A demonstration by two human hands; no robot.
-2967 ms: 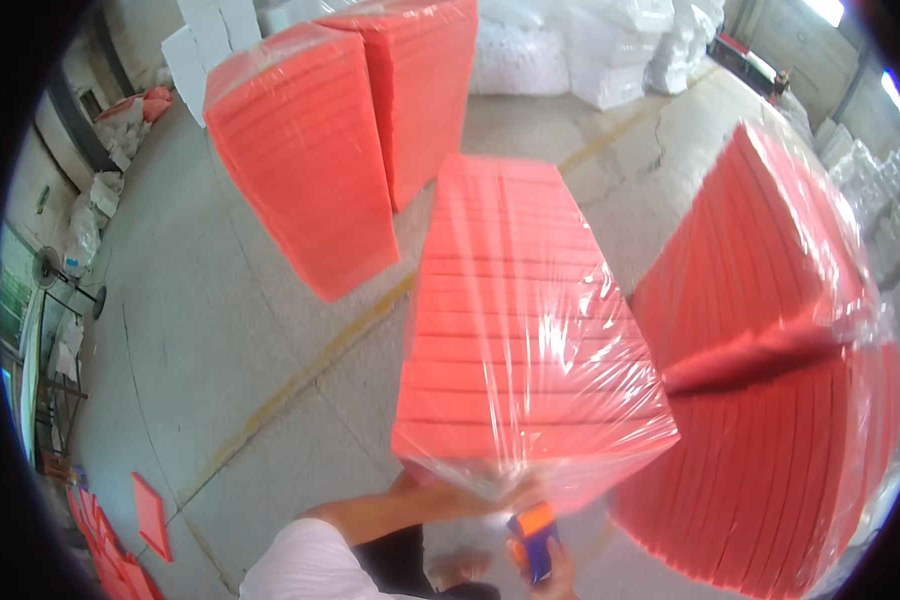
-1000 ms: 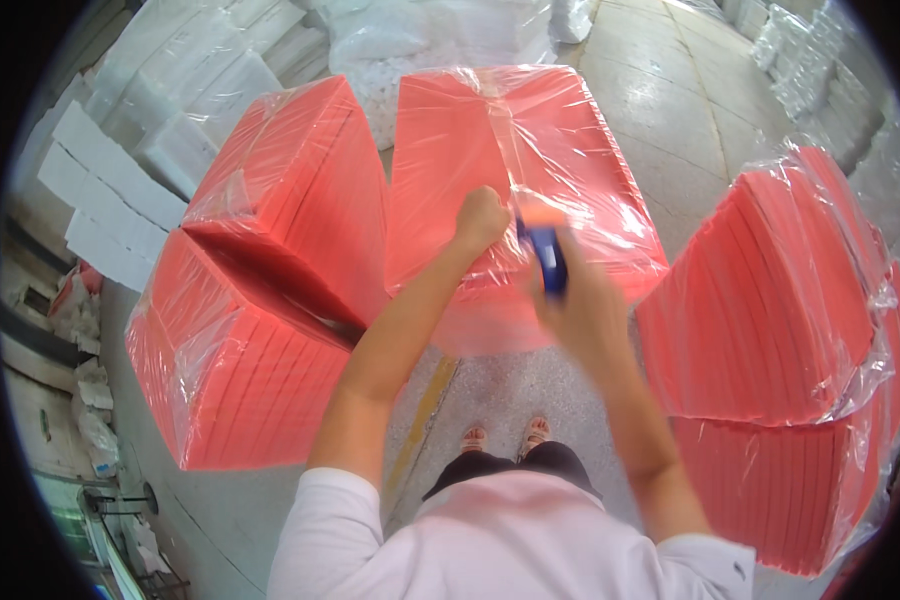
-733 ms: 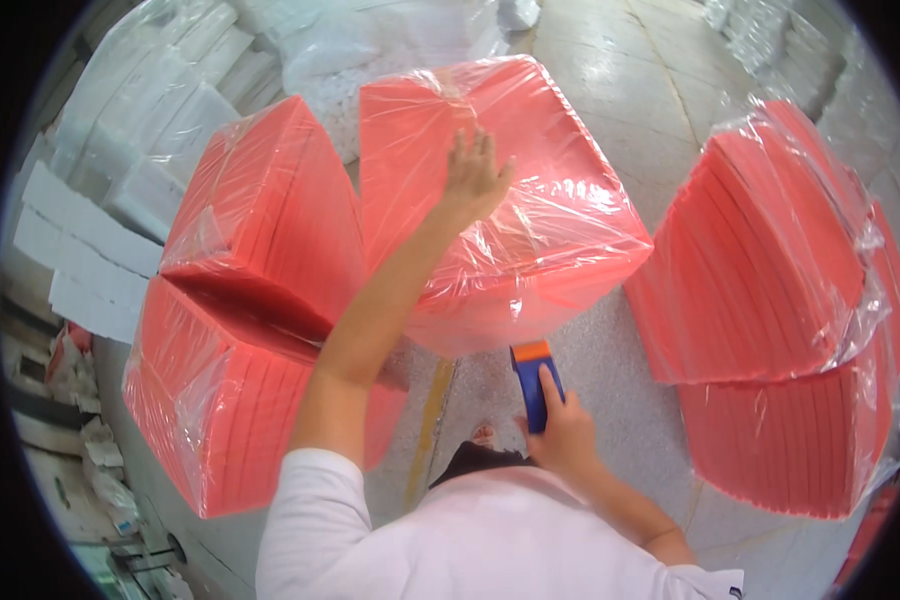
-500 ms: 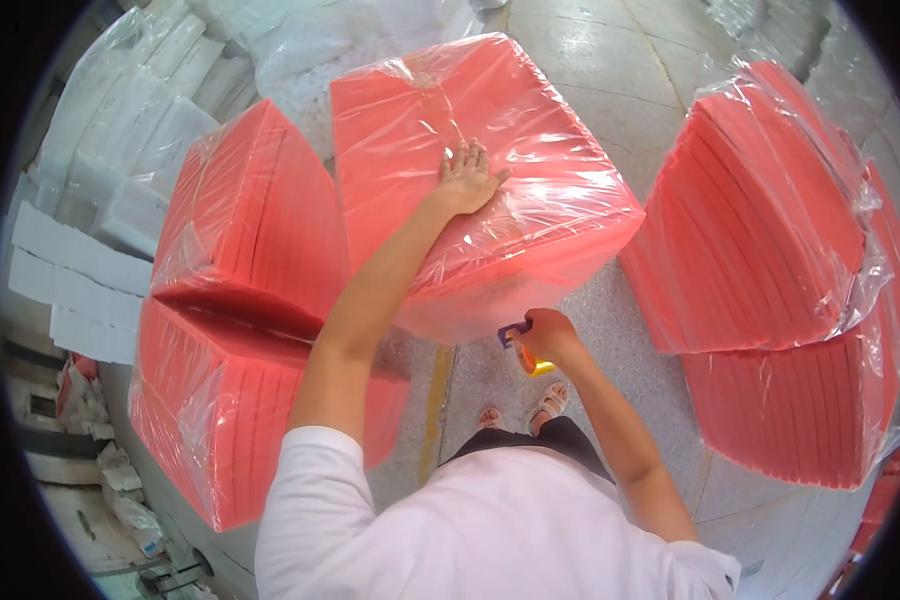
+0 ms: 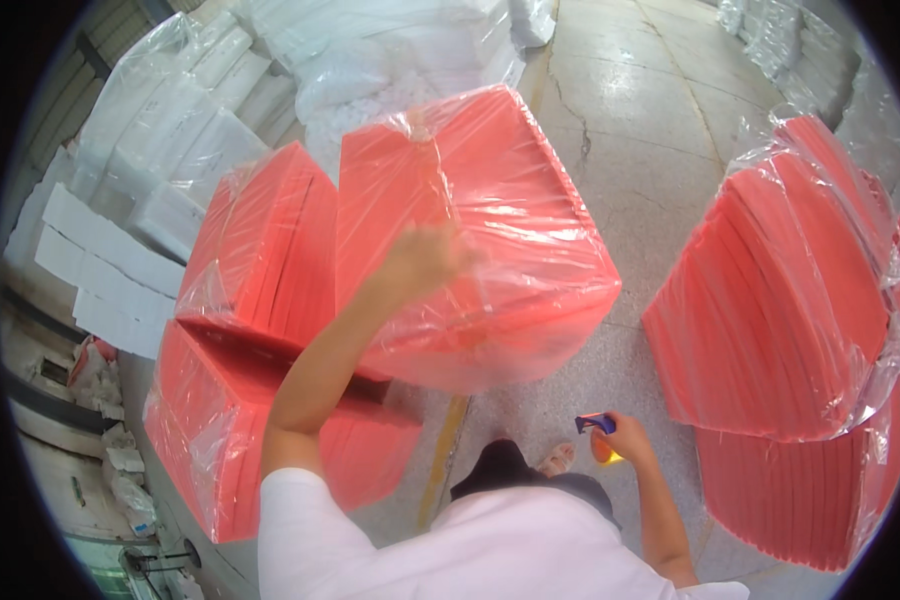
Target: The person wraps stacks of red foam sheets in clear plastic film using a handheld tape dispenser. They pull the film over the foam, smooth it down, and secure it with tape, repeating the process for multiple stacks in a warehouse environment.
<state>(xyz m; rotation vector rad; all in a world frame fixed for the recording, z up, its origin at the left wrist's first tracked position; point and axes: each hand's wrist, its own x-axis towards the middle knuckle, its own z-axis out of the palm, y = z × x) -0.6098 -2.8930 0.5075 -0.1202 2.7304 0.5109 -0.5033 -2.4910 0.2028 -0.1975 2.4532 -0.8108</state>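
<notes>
A large bundle of red foam sheets, wrapped in clear plastic film, stands in front of me. My left hand is over its top face, smeared by motion, so its fingers cannot be made out. Whether it touches the film is unclear. A strip of tape runs along the top of the bundle. At my right side, low and apart from the bundle, my right hand is closed round a tape dispenser with a dark blue frame and an orange-yellow roll.
More wrapped red foam bundles are stacked close on the left, and another red stack stands on the right. White wrapped packs fill the back left. Flat white sheets lie at the left. Grey floor shows around my feet.
My left hand, which lay flat with fingers spread on the bundle, has shifted left and is blurred. My right hand has moved right with the tape dispenser, away from the bundle.
</notes>
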